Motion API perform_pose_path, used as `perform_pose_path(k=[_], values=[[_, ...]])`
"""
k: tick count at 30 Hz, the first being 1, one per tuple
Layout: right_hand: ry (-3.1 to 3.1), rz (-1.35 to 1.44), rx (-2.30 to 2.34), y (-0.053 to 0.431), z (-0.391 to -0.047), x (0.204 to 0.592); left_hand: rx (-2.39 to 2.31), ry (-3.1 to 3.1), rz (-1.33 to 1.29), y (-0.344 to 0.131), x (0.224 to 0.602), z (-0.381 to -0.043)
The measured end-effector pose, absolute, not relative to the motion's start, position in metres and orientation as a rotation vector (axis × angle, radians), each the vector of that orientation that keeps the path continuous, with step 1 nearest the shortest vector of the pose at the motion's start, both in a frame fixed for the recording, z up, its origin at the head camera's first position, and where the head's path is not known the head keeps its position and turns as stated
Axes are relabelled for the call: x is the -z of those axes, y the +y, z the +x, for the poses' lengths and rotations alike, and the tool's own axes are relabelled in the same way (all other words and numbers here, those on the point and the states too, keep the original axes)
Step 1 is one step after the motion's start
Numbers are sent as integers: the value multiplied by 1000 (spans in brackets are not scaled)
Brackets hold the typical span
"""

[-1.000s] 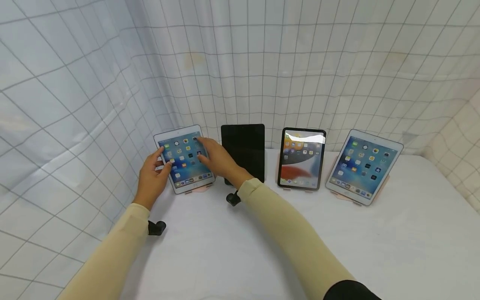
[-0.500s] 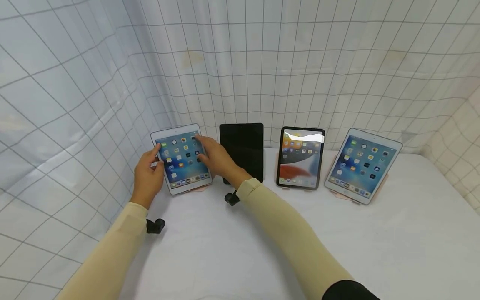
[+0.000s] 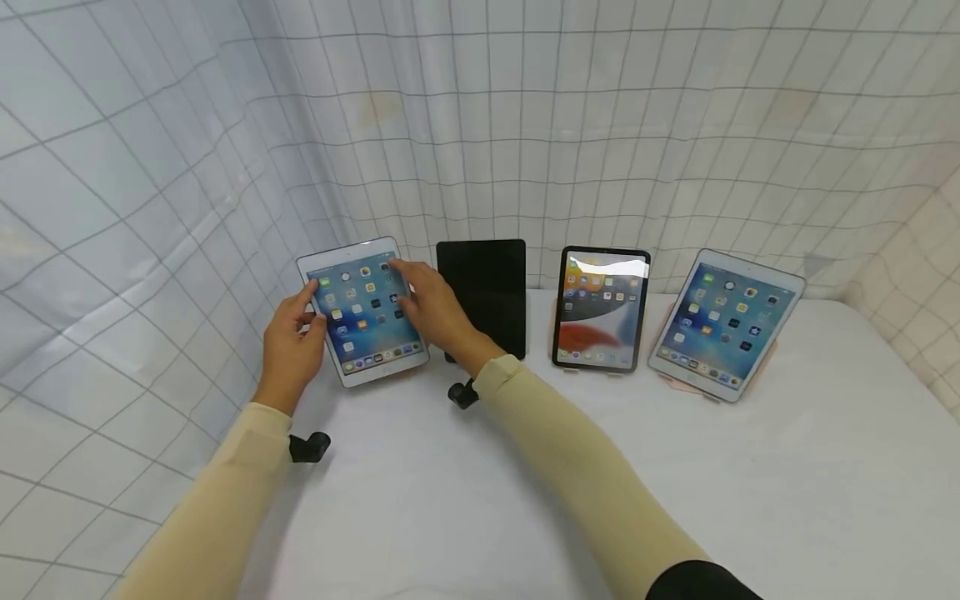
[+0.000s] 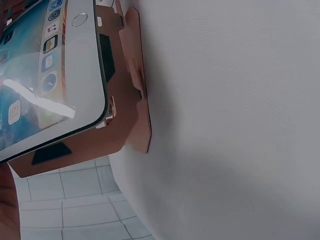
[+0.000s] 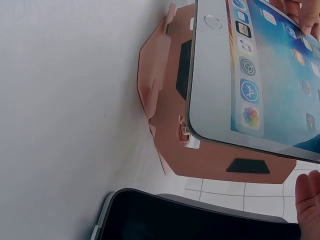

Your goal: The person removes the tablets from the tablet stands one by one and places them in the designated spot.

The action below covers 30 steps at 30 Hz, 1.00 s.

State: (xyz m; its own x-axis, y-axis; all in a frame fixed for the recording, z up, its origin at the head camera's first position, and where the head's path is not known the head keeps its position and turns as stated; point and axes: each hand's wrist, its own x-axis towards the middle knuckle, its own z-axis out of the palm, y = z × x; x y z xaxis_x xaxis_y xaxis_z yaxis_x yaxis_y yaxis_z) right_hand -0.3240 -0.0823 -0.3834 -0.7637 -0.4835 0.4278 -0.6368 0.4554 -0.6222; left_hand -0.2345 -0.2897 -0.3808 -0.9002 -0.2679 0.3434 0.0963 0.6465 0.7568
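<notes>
A white-framed tablet point(image 3: 367, 312) with a lit home screen is at the left end of the row, tilted. My left hand point(image 3: 291, 350) grips its left edge, thumb on the front. On the opposite edge my right hand point(image 3: 441, 312) holds it, fingertips near the upper right corner and thumb on the screen. Behind the tablet is a rose-gold metal stand point(image 4: 112, 130) with dark pads; the wrist views show a gap between tablet and stand. Beside my right hand a tablet with a dark screen point(image 3: 483, 287) leans upright, also seen close in the right wrist view.
Two more lit tablets stand to the right: a black-framed one point(image 3: 602, 308) and a white-framed one point(image 3: 727, 325), each on a stand. White cloth point(image 3: 420, 492) covers the table. A checked white curtain point(image 3: 480, 117) hangs close behind and along the left side.
The left tablet, held in both hands, has come slightly forward from its stand, which shows less beneath it. The other tablets keep their places; the head view has tilted a little downward.
</notes>
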Motion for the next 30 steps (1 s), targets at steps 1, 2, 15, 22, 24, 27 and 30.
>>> perform_pose_path(k=[1,2,15,22,24,27,30], values=[[-2511,976,-1207,-81,-323,383,1167,-2444,138,-289,380,-234],[-2509,969,-1216,-80,-323,382,1177,-2448,140,-288,379,-233],[-2531,935,-1391,-79,-306,389,1099,-2531,81,-298,371,-222],[-2529,857,-1484,-73,-292,394,1105,-2669,45,-298,378,-222],[-2550,834,-1486,-72,-288,396,1102,-2696,23,-299,380,-220],[-2580,822,-1500,-72,-280,398,1103,-2726,-10,-301,380,-214],[-2599,814,-1515,-72,-271,399,1101,-2758,-22,-303,379,-205]])
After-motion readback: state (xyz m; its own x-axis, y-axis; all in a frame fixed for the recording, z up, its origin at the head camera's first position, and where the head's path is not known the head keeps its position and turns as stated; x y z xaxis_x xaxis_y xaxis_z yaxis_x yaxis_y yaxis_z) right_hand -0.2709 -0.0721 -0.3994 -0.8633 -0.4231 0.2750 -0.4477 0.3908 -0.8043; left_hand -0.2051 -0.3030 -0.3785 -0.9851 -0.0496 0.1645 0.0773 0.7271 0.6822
